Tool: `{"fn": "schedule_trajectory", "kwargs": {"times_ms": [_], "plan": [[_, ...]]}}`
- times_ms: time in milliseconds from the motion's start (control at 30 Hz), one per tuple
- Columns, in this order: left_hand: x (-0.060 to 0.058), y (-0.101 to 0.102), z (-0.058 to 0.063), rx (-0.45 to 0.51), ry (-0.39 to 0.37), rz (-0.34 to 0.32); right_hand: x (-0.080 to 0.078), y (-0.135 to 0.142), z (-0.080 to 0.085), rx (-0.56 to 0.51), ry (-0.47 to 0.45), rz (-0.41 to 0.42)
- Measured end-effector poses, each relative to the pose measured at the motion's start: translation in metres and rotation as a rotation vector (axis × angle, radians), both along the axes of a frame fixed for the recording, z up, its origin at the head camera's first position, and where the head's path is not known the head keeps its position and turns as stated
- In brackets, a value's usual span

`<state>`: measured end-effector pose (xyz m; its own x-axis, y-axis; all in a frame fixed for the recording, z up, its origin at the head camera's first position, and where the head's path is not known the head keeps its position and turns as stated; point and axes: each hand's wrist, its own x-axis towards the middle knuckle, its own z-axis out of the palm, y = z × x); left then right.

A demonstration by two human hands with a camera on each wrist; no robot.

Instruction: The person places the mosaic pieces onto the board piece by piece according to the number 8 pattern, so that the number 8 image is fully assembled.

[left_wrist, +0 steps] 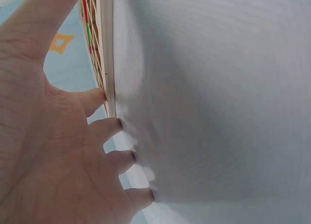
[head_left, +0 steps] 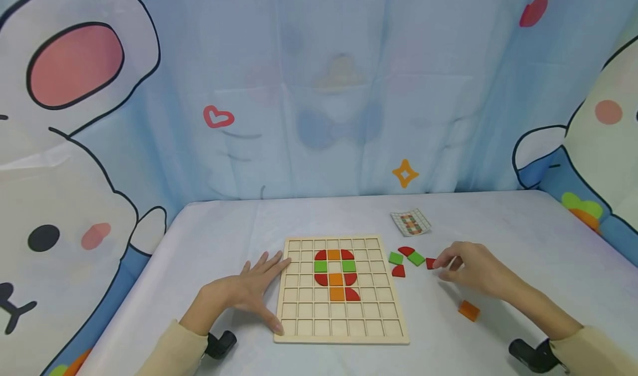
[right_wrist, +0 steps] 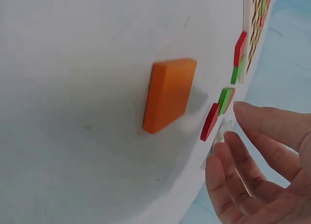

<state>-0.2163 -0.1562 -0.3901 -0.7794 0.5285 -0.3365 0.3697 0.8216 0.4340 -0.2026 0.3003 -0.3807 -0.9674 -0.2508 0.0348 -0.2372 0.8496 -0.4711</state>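
Note:
A wooden grid board (head_left: pixel 306 311) lies on the white table. Red quarter-circle pieces, orange squares (head_left: pixel 333 255) and green squares (head_left: pixel 320 266) fill several of its cells. My left hand (head_left: pixel 251 290) rests at the board's left edge, fingers spread, with the thumb near the lower left corner and the index fingertip on the frame. To the right, my right hand (head_left: pixel 473 268) hovers with loosely bent fingers, its fingertips right at a red piece (head_left: pixel 430 263). That red piece (right_wrist: pixel 210 122) lies on the table in the right wrist view, and the fingers hold nothing there.
Between board and right hand lie loose green squares (head_left: pixel 416 258) and red pieces (head_left: pixel 399 271). An orange square (head_left: pixel 469 310) lies nearer, below the right forearm. A printed pattern card (head_left: pixel 411 222) sits farther back. A blue cartoon curtain (head_left: pixel 339 143) hangs behind the table.

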Motion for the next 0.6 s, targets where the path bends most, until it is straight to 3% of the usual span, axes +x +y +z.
{"fn": "schedule_trajectory", "kwargs": {"times_ms": [167,600], "plan": [[-0.001,0.0,-0.001,-0.005,0.0,-0.005,-0.011,0.0,-0.001,0.006,0.013,-0.014],[-0.001,0.0,0.0,0.002,-0.007,-0.003,-0.031,-0.012,-0.011,-0.016,-0.064,-0.04]]}}
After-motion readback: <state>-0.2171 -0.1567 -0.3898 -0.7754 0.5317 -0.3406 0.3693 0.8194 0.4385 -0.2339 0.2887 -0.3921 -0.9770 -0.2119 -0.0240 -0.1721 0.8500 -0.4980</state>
